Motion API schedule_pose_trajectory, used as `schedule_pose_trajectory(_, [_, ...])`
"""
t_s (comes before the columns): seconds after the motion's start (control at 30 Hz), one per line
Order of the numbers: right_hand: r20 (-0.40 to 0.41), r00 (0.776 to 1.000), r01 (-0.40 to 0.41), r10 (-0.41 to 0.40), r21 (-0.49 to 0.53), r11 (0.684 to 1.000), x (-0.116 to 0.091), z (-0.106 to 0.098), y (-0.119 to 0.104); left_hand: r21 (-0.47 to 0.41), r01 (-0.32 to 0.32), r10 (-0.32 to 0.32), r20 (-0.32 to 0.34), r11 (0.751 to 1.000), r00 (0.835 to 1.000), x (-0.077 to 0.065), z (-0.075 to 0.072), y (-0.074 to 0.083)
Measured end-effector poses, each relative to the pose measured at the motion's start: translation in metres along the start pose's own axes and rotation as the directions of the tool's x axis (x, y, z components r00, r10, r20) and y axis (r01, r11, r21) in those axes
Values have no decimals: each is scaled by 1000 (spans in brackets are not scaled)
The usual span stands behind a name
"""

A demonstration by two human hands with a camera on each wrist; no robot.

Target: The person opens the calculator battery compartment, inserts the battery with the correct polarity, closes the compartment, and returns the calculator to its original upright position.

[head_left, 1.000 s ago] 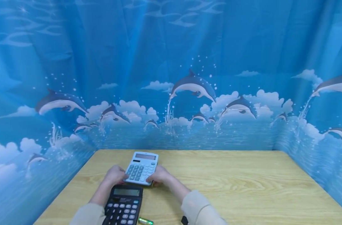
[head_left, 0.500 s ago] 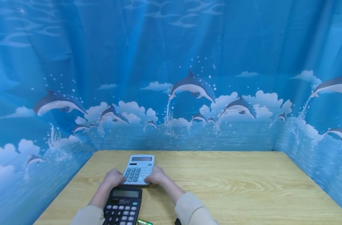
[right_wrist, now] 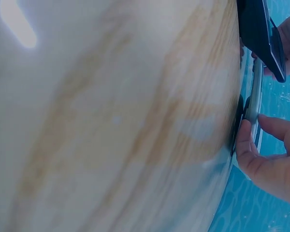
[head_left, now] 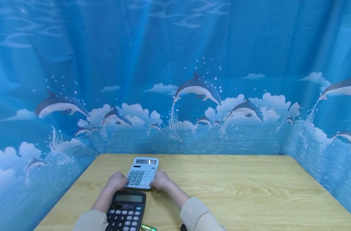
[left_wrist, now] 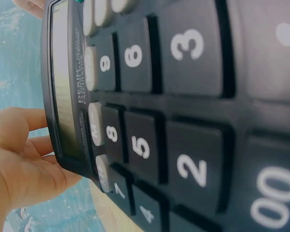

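Observation:
Both hands hold a pale blue calculator (head_left: 143, 173) near the table's far left, its keys and display facing up. My left hand (head_left: 117, 181) grips its lower left edge, the thumb on top. On the opposite side my right hand (head_left: 161, 180) pinches the lower right edge; in the right wrist view, thumb and fingers of the right hand (right_wrist: 270, 154) close on the thin side of the calculator. A black calculator (head_left: 127, 208) lies just in front, partly covered by the left forearm. Its large number keys fill the left wrist view, where the left hand (left_wrist: 29, 164) shows beyond its display.
A green battery (head_left: 148, 227) lies by the black calculator at the bottom edge of the head view. Some small black thing (head_left: 183, 227) shows beside the right sleeve. The wooden table (head_left: 236, 189) stretches to the right, with a blue dolphin-print curtain (head_left: 175, 64) around it.
The pale calculator has shifted slightly left with both hands and sits a little straighter. A bright reflection now shows on its display. The black calculator has stayed put.

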State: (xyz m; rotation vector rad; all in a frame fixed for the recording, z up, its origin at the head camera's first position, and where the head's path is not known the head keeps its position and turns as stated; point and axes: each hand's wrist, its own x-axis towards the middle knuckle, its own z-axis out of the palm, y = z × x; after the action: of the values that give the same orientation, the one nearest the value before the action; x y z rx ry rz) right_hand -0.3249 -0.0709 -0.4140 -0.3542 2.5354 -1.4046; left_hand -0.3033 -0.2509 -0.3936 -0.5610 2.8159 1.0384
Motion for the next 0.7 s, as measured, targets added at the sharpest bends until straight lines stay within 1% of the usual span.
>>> schedule_pose_trajectory(0.03, [1,1000,1,-1,1,1000,0,0,0,8,-9,9,1,1000,1000,-1,-1,0])
schedule_pose_trajectory(0.13, [7,1000,1,-1,4,1000,-2,-1,-1,13,-8,8,1,1000,1000,-4,-2,1])
schedule_pose_trajectory(0.27, [38,999,4,-5,6,1000,-4,-3,0,33,-7,6,18,999,1000,-4,-2,1])
schedule_pose_trajectory(0.37, [62,998,8,-7,-4,1000,-4,-6,1,45,-25,23,39,999,999,-1,-1,0])
schedule_pose_trajectory(0.47, [79,997,21,-17,-47,999,-4,-10,0,50,-57,54,55,997,997,1,-2,-1])
schedule_pose_trajectory(0.57, [98,994,71,-59,-132,989,-5,-13,-1,53,-69,65,62,996,996,-1,-6,-3])
schedule_pose_trajectory(0.7, [136,981,165,-139,-206,965,-10,-16,-3,83,-93,87,74,992,994,-9,-18,-9])
